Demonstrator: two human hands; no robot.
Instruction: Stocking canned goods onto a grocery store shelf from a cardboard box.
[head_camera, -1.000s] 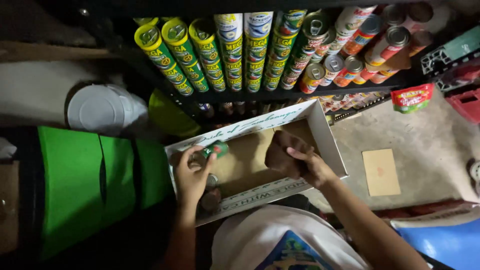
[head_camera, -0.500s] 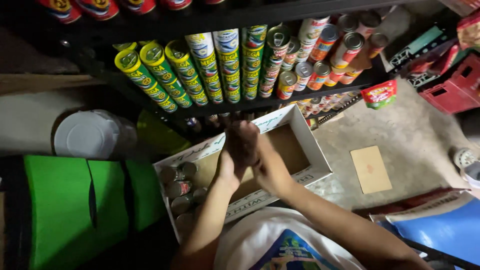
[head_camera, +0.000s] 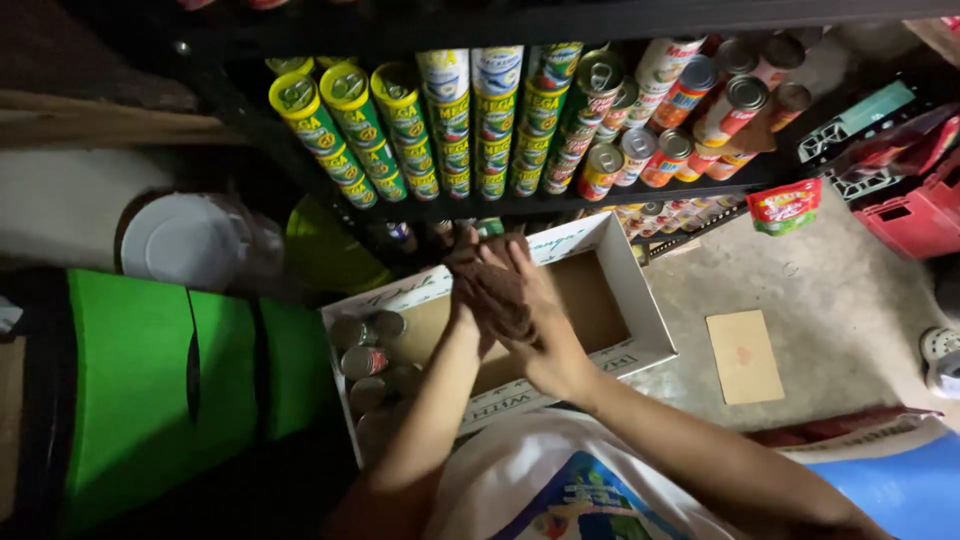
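1. The white, open-topped cardboard box (head_camera: 640, 310) sits on the floor below a dark shelf; silver-topped cans (head_camera: 362, 360) cluster at its left end, and the right end shows bare brown bottom.
2. The left hand (head_camera: 470, 285) and right hand (head_camera: 520, 300) meet above the box, pressed together (whether they grip anything, I cannot tell).
3. Stacked green and red cans (head_camera: 480, 120) fill the shelf.

Dim scene, deep shadow at left and top, shelved cans (head_camera: 480, 120) brightest, hands motion-blurred, edges slightly bowed
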